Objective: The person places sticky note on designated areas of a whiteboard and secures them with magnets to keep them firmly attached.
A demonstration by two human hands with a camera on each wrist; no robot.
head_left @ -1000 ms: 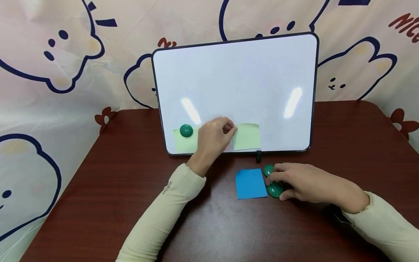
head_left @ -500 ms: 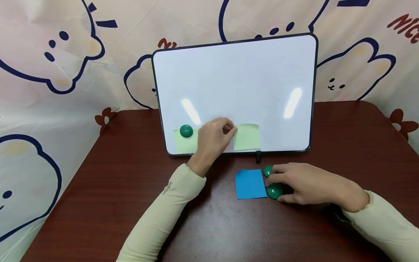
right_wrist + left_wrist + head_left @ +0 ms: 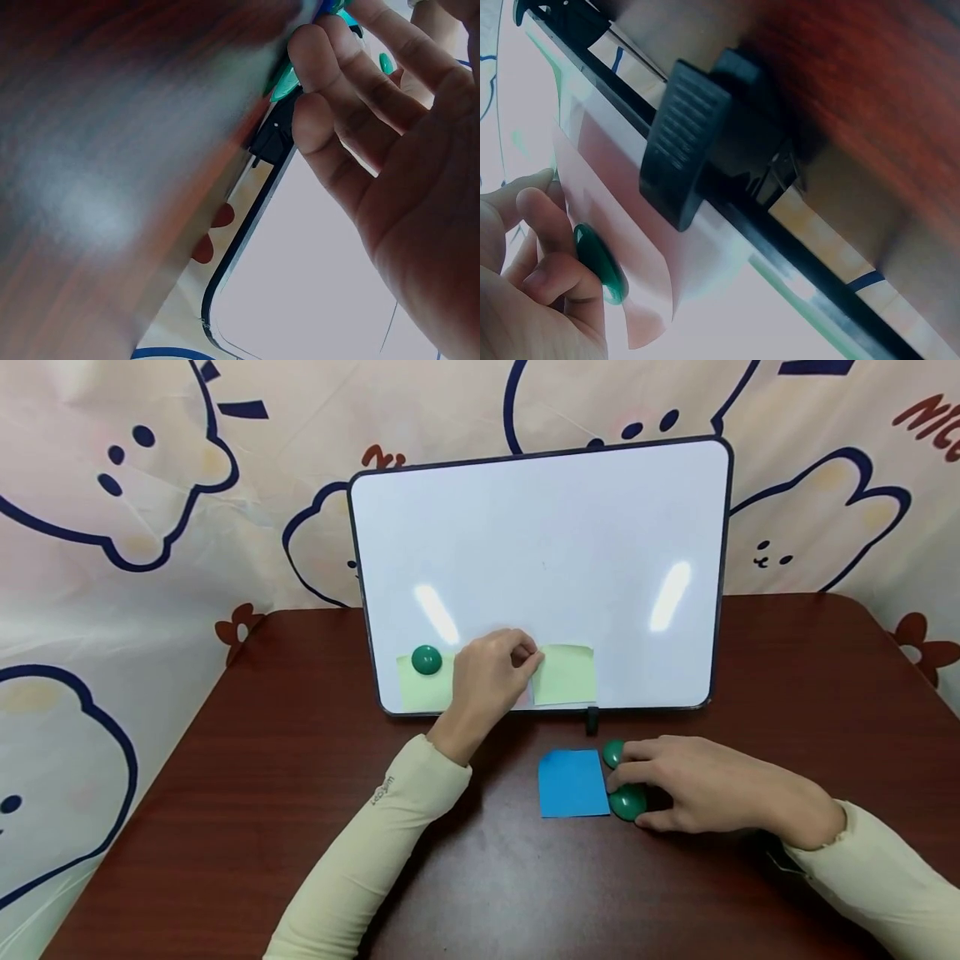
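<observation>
Left hand (image 3: 491,675) pinches pink note (image 3: 604,206) by whiteboard's (image 3: 543,560) bottom edge, seemingly fastening; right hand (image 3: 705,783) grips green magnet (image 3: 627,804), likely needing lifting.

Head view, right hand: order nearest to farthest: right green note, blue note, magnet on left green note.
From the right hand:
1. Blue note: on the table, to its left.
2. Right green note: low on the whiteboard.
3. Magnet on left green note: farthest left.

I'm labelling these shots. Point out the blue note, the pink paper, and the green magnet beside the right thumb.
Blue note (image 3: 573,784): head view, middle of its flat face.
Pink paper (image 3: 626,234): left wrist view, on its curved face.
Green magnet (image 3: 627,803): head view, on its rounded top.
</observation>
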